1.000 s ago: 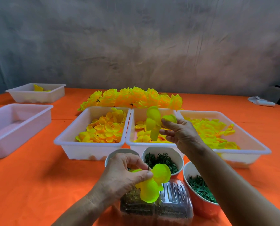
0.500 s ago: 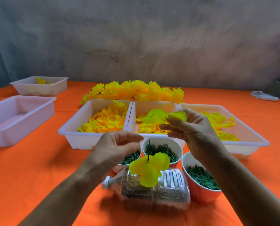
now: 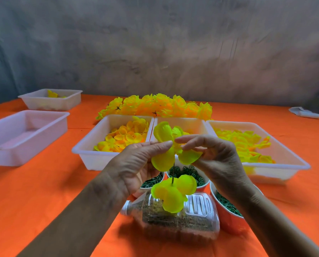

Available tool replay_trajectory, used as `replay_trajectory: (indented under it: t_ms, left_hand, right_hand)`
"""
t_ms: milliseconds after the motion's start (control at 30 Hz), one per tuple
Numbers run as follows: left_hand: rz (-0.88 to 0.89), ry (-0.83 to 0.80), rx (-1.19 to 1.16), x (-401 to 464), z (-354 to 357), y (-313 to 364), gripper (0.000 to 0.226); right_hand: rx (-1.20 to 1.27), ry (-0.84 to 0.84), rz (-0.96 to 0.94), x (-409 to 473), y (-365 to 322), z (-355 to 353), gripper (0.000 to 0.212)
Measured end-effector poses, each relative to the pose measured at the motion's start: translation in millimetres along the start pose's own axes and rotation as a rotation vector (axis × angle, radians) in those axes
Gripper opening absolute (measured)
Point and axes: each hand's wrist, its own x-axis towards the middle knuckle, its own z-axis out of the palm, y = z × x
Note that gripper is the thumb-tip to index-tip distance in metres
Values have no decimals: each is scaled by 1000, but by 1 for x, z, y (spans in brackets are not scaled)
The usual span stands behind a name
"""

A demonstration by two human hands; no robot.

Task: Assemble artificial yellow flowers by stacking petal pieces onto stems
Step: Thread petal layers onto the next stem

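Note:
A thin dark stem point(image 3: 173, 176) stands upright out of a clear plastic bottle point(image 3: 175, 218) lying on its side with brown filling. Yellow-green petal layers point(image 3: 173, 193) sit low on the stem. Above them I hold a larger yellow-green petal piece point(image 3: 164, 135) at the stem's top. My left hand point(image 3: 136, 164) pinches it from the left with fingertips at its centre. My right hand point(image 3: 216, 154) pinches it from the right.
Three white trays of yellow petals stand side by side behind: left point(image 3: 91, 145), middle point(image 3: 182, 121), right point(image 3: 285, 154). A pile of finished yellow flowers point(image 3: 155, 106) lies beyond. Cups of green parts point(image 3: 227, 204) flank the bottle. Two more white trays point(image 3: 25, 134) point(image 3: 51, 101) stand far left.
My left hand let go of the petals on the stem and rose to the petal piece. My right hand brought that piece over the stem's top. Both hands now hold it.

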Motion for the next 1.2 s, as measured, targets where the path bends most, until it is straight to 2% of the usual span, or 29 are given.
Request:
replay_trajectory:
  t_ms: [100,233,333,400,500,567,800,1067,1200]
  left_hand:
    - [8,27,-23,3,3,2,28]
    - [53,30,-28,5,3,3,23]
    - [80,10,-39,5,0,2,21]
    - [91,-11,-32,5,0,0,22]
    - [102,-45,-37,5,0,-3,25]
    - [108,-69,-19,6,-1,-4,28]
    - [100,-97,39,6,-4,-4,33]
    - [13,-180,35,8,-14,-4,26]
    - [-7,-157,44,10,-21,-11,20]
  right_hand:
    - [-18,-2,28,-3,-3,0,16]
    - [28,84,179,-4,-3,-4,41]
    - [236,163,358,1,-7,-7,44]
    - [333,145,459,4,-13,-6,45]
    - [201,54,529,2,-16,-2,52]
    - [161,80,530,0,-15,2,58]
    - [73,178,578,6,-13,4,59]
    - [45,118,605,8,-17,6,52]
    - [50,102,653,2,-11,11,41]
